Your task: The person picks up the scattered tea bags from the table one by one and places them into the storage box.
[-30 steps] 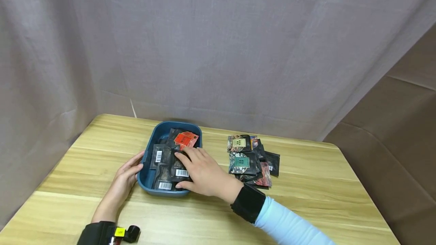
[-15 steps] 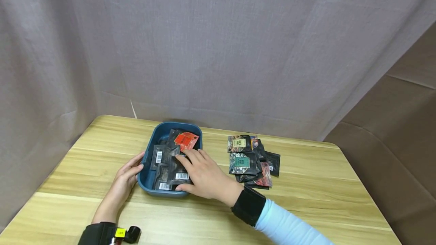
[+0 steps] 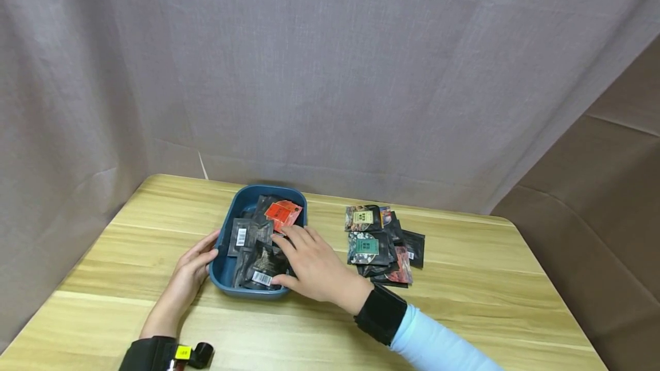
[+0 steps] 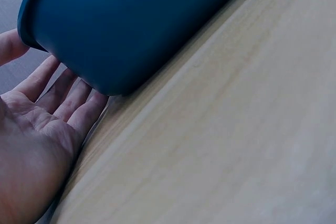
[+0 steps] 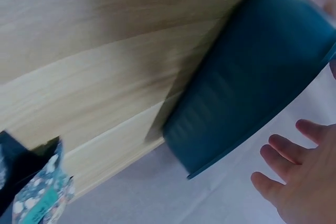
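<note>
A dark blue plastic bin (image 3: 223,272) holds several black sachets, some with white barcode labels. My left hand (image 3: 192,265) rests against the bin's left side; in the left wrist view its straight fingers (image 4: 79,100) touch the outer wall, with the thumb by the rim. Over the bin's near right part is my right hand (image 3: 311,262), fingers spread and slightly bent. Its thumb and index finger are at the edge of a tilted black sachet (image 3: 260,271); whether they touch it is unclear. A sachet with a red-orange label (image 3: 282,212) lies in the far part.
To the right of the bin lies a loose pile of black sachets with printed fronts, including a green-labelled one (image 3: 367,246) and a yellow-labelled one (image 3: 363,217). They rest on a wooden table (image 3: 464,291). A grey curtain (image 3: 330,73) hangs behind.
The near barcoded sachet beside my right hand has shifted left and turned at an angle. My right hand has moved slightly right. The left hand stays in place.
</note>
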The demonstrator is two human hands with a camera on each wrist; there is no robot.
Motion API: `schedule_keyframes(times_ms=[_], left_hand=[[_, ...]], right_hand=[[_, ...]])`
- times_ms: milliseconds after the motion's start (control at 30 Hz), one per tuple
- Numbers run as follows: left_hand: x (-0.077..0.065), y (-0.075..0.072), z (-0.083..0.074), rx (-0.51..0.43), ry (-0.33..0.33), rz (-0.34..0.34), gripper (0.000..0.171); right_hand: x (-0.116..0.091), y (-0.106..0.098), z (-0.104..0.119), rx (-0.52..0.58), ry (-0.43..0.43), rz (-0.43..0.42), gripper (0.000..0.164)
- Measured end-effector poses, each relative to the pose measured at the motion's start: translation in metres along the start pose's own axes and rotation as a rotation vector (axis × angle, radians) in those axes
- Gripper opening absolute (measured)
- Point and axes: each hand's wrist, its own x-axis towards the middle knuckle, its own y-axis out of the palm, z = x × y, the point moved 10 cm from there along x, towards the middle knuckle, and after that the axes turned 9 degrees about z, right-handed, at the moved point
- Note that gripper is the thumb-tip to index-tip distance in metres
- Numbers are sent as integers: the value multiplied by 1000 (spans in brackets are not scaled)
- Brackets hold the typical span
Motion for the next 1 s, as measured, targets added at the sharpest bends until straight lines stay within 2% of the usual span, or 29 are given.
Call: schedule_keyframes(times_ms=[300, 567, 733, 1000], left_hand=[[0, 0, 0, 2, -7, -4, 57], [1, 2, 1, -8, -3, -3, 57], [3, 4, 1, 3, -23, -3, 57], [4, 5, -1, -3, -15, 1, 58]], right_hand=[[-18, -1, -33, 84, 47, -55, 79], [-53, 8, -70, 59, 84, -75, 76], [-75, 18, -94, 20, 125, -45, 77], [-99, 31, -121, 51, 155, -20, 74]])
